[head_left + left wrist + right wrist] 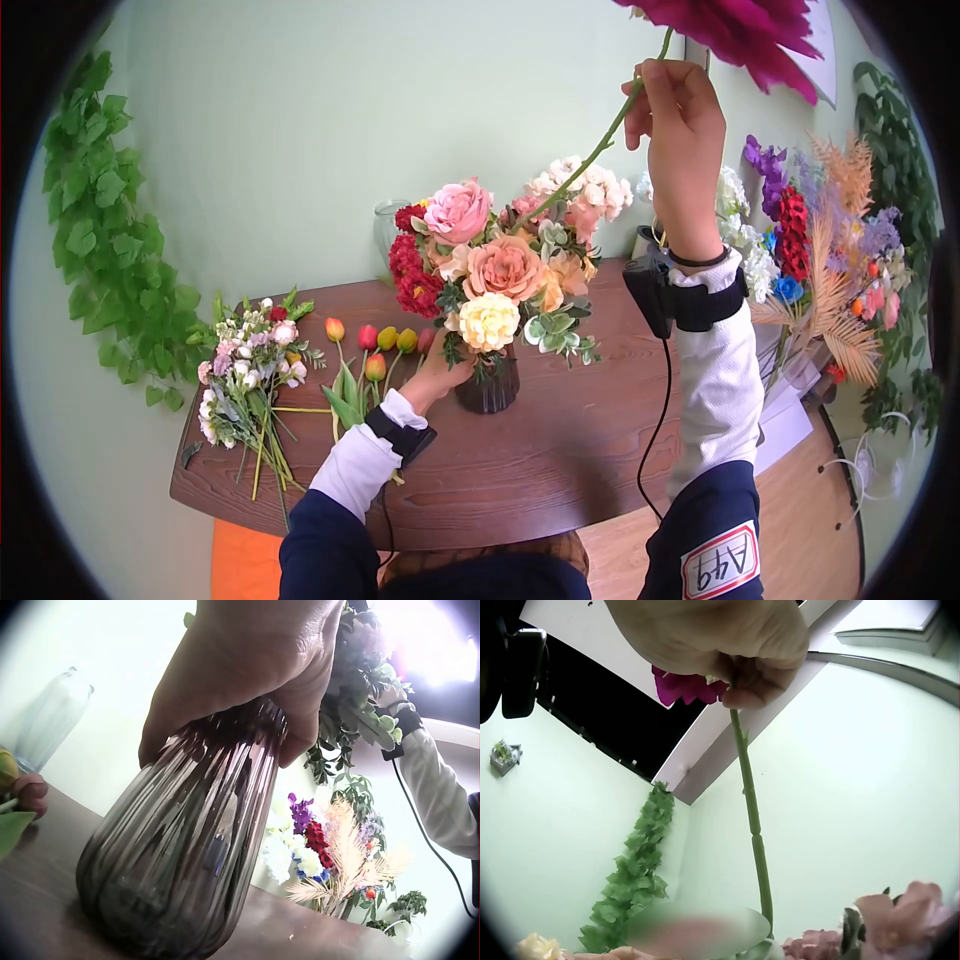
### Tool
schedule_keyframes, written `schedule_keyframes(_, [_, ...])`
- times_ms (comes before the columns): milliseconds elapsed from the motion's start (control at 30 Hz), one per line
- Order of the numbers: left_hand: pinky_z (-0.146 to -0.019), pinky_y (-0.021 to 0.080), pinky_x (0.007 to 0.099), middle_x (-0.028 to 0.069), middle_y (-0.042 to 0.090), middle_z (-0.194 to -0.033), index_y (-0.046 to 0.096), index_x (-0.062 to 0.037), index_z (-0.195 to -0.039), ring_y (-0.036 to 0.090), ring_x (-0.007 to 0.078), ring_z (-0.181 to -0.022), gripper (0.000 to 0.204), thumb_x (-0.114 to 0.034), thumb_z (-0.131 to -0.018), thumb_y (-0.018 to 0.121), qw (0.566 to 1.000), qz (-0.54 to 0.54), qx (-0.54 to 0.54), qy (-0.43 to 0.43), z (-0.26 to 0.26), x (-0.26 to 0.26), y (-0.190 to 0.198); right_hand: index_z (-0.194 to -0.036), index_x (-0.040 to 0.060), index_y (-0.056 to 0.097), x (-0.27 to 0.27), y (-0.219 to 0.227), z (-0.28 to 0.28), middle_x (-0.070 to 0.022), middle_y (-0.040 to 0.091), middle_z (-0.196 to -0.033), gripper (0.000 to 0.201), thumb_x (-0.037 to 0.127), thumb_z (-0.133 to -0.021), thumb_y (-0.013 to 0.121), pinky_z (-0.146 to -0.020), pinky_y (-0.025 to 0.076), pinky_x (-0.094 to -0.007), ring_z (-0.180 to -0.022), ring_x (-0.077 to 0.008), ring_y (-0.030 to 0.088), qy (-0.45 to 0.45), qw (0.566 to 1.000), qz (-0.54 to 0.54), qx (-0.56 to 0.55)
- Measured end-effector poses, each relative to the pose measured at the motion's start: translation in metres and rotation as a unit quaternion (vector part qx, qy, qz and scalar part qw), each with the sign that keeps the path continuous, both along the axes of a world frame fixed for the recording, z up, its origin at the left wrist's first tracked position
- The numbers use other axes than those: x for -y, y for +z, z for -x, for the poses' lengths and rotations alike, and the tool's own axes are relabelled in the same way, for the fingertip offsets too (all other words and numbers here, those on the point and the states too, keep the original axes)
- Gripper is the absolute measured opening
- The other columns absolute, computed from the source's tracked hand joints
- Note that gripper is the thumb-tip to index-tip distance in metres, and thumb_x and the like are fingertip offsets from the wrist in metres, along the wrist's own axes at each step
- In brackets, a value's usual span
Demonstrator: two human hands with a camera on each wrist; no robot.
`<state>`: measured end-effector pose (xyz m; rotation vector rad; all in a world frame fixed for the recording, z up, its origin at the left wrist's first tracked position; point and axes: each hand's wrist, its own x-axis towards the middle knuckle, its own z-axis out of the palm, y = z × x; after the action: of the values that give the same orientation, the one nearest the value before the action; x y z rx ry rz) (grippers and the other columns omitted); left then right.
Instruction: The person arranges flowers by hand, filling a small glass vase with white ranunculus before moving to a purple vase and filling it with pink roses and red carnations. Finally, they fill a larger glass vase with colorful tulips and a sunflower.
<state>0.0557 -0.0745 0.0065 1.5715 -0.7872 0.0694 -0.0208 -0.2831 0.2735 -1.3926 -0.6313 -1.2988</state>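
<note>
My right hand is raised high at the upper right of the head view. Between thumb and fingers it pinches the green stem of a large magenta flower, whose bloom is cut off by the frame edge. The stem slants down, its lower end among the blooms of a bouquet. That bouquet, with a peach rose, a pink rose and a cream flower, fills a dark ribbed glass vase. My left hand grips the vase around its neck, partly hidden by blooms in the head view.
On the brown table, several tulips and a loose bunch of small flowers lie at the left. A clear glass vase stands behind the bouquet. More flower arrangements stand at the right; ivy hangs on the left wall.
</note>
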Motion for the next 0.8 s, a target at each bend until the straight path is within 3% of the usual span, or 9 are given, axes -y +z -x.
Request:
schedule_keyframes(67, [-0.085,0.042,0.0279,0.0022,0.057,-0.109,0.05,-0.0049,-0.119,0.052,0.0129,-0.098,0.054,-0.017,-0.073,0.076,0.998,-0.053,-0.023,0.003,-0.002,-0.002,0.0,-0.093,-0.0016,0.054,-0.002,0.006,0.002,-0.0092,0.059,-0.077,0.017,0.015,-0.091,0.053,-0.045,0.039,-0.0216,-0.051,-0.0083,0.047,0.001,1.0,-0.002,0.006])
schedule_keyframes(200, [-0.085,0.042,0.0285,0.0025,0.057,-0.108,0.05,-0.0049,-0.119,0.051,0.0131,-0.097,0.053,-0.018,-0.074,0.075,0.998,-0.05,-0.035,0.009,0.003,-0.001,0.005,-0.088,-0.0008,0.053,-0.01,0.009,-0.005,-0.0069,0.061,-0.071,0.016,0.015,-0.09,0.053,-0.042,0.039,-0.0208,-0.05,-0.0068,0.051,-0.009,1.0,0.007,0.017])
schedule_keyframes(300, [-0.085,0.041,0.0281,0.0026,0.056,-0.11,0.05,-0.0051,-0.12,0.051,0.0124,-0.098,0.054,-0.018,-0.074,0.075,0.998,-0.034,-0.041,-0.019,0.006,-0.001,0.008,-0.088,0.0001,0.054,-0.02,0.003,-0.011,-0.006,0.062,-0.07,0.015,0.015,-0.089,0.054,-0.043,0.04,-0.0227,-0.05,-0.0078,0.053,-0.025,0.997,0.044,-0.057])
schedule_keyframes(367, [-0.081,0.045,0.0282,0.0114,0.063,-0.102,0.056,0.0024,-0.108,0.059,0.0167,-0.091,0.035,0.009,-0.075,0.05,0.998,-0.042,0.031,0.024,0.007,0.001,0.007,-0.088,0.0007,0.054,-0.024,-0.003,-0.018,-0.0056,0.062,-0.069,0.015,0.016,-0.088,0.053,-0.044,0.041,-0.0234,-0.05,-0.008,0.053,-0.01,0.993,0.065,-0.097])
schedule_keyframes(500, [-0.078,0.045,0.0282,0.0109,0.064,-0.1,0.057,0.0024,-0.106,0.059,0.0165,-0.089,0.033,0.008,-0.075,0.05,0.997,-0.057,0.033,0.041,0.008,0.0,0.007,-0.085,-0.0001,0.053,-0.033,-0.017,-0.028,-0.0062,0.061,-0.066,0.015,0.015,-0.088,0.053,-0.044,0.042,-0.0243,-0.049,-0.0094,0.055,0.003,0.988,0.087,-0.131])
schedule_keyframes(567, [-0.087,0.041,0.0266,0.0004,0.055,-0.111,0.051,-0.0057,-0.12,0.05,0.0117,-0.097,0.056,-0.022,-0.073,0.077,0.994,-0.044,-0.1,-0.009,0.003,-0.002,0.003,-0.084,-0.001,0.052,-0.033,-0.021,-0.032,-0.007,0.061,-0.066,0.016,0.014,-0.088,0.053,-0.044,0.043,-0.0248,-0.049,-0.0103,0.056,0.007,0.985,0.108,-0.138])
schedule_keyframes(800, [-0.085,0.042,0.0286,0.0014,0.056,-0.11,0.053,-0.0063,-0.116,0.051,0.0128,-0.096,0.052,-0.025,-0.074,0.076,0.993,-0.095,-0.066,0.013,0.002,-0.004,0.001,-0.083,-0.0027,0.055,-0.023,-0.03,-0.037,-0.0083,0.062,-0.067,0.018,0.015,-0.088,0.054,-0.047,0.045,-0.026,-0.05,-0.0117,0.057,0.047,0.968,0.156,-0.189])
